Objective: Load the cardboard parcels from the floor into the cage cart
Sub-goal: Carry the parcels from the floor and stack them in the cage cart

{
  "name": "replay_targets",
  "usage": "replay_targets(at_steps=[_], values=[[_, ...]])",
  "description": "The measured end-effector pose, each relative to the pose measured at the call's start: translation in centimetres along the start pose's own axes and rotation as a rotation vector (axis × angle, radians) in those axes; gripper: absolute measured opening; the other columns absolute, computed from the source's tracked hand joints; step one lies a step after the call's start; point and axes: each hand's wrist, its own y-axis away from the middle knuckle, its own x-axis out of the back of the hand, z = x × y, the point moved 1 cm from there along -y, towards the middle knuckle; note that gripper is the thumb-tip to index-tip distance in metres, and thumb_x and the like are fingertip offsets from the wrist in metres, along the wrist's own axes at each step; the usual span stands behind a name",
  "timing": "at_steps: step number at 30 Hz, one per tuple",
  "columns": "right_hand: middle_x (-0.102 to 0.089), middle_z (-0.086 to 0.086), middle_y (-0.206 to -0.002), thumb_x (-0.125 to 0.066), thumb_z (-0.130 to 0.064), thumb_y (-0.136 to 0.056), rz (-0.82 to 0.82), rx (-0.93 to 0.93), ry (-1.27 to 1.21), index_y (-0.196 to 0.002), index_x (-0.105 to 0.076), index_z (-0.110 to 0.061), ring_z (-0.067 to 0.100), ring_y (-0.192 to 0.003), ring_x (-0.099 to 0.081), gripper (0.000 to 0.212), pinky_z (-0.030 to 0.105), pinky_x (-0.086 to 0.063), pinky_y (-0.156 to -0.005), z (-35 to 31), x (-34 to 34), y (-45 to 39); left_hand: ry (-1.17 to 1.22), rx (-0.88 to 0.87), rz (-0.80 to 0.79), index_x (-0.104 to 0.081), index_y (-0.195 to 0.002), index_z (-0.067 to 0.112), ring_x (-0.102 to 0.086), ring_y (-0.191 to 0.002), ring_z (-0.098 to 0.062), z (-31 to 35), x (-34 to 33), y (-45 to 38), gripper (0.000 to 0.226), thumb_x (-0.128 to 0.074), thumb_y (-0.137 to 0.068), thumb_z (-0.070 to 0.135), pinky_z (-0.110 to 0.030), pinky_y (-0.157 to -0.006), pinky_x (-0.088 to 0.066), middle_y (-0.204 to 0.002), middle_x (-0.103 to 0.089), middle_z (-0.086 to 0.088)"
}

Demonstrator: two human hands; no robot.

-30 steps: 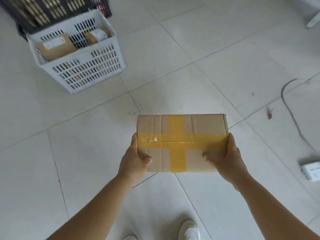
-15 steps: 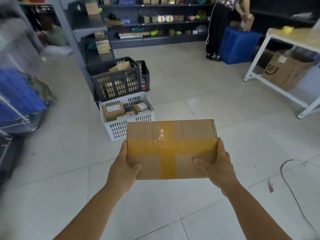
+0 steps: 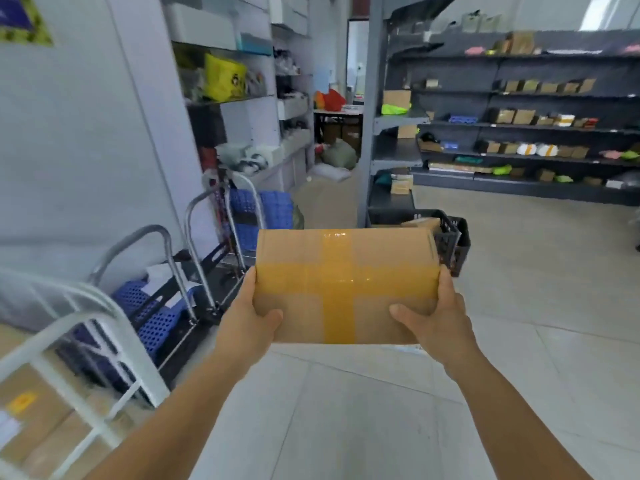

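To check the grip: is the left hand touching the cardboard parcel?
Touching. The head view shows the left hand gripping the cardboard parcel, thumb on top.

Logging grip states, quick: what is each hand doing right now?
Left hand: grips the left end of the taped cardboard parcel.
Right hand: grips the parcel's right end.

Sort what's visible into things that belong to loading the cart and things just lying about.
Job: taped parcel, left hand, right hand, white cage cart, parcels inside it.
Lying about: hand trolleys, black crate, stocked shelves.
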Motion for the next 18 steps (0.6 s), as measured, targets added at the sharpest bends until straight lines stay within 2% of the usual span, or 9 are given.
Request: replay_targets(at_steps=[2, 8, 12, 16, 18], values=[[-0.03, 0.002, -0.149, -0.077, -0.052, -0.073, -0.054, 0.072, -0.001, -0.152, 0.005, -0.042, 0.031, -0.135, -0.035, 0.114, 0.055, -0.038, -0.108, -3.9, -2.3, 0.1, 0.011, 0.014, 0.078, -0.009, -0.153, 0.036, -0.047, -0.104, -0.013, -0.8, 4.2, 0.1, 0.084, -0.06, -0.092, 0.011, -0.031, -0.081, -0.044, -0.124, -0.044, 0.01], [-0.025, 0.004, -0.152, -0.076, -0.044, -0.078, -0.211, 0.272, -0.025, -0.155, 0.001, -0.037, 0.03, -0.137, -0.034, 0.109, 0.047, -0.033, -0.11, -15.8, -10.6, 2.9, 0.024, 0.049, 0.302, -0.011, -0.153, 0.037, -0.051, -0.105, -0.017, -3.8, 17.5, 1.8, 0.08, -0.057, -0.091, 0.014, -0.032, -0.083, -0.043, -0.125, -0.047, 0.01], [-0.029, 0.003, -0.149, -0.075, -0.052, -0.073, -0.3, 0.388, -0.048, -0.153, -0.003, -0.041, 0.032, -0.135, -0.035, 0.108, 0.054, -0.036, -0.108, -22.8, -18.1, 6.2, 0.025, 0.085, 0.434, -0.011, -0.152, 0.039, -0.056, -0.103, -0.019, -6.8, 27.0, 3.7, 0.08, -0.057, -0.091, 0.016, -0.037, -0.087, -0.05, -0.118, -0.05, 0.012], [-0.028, 0.002, -0.15, -0.075, -0.051, -0.074, -0.402, 0.454, -0.089, -0.153, 0.002, -0.043, 0.033, -0.135, -0.035, 0.111, 0.053, -0.035, -0.109, -29.2, -25.6, 10.8, 0.007, 0.124, 0.551, -0.009, -0.153, 0.036, -0.055, -0.094, -0.01, -10.3, 36.2, 6.0, 0.081, -0.058, -0.092, 0.015, -0.026, -0.078, -0.047, -0.119, -0.05, 0.011], [-0.029, 0.001, -0.149, -0.075, -0.05, -0.075, -0.458, 0.476, -0.098, -0.153, 0.002, -0.043, 0.033, -0.134, -0.036, 0.109, 0.052, -0.035, -0.109, -32.1, -29.0, 13.4, -0.001, 0.151, 0.6, -0.01, -0.154, 0.035, -0.054, -0.1, -0.013, -12.1, 40.4, 7.2, 0.082, -0.059, -0.091, 0.016, -0.029, -0.083, -0.046, -0.122, -0.051, 0.011]])
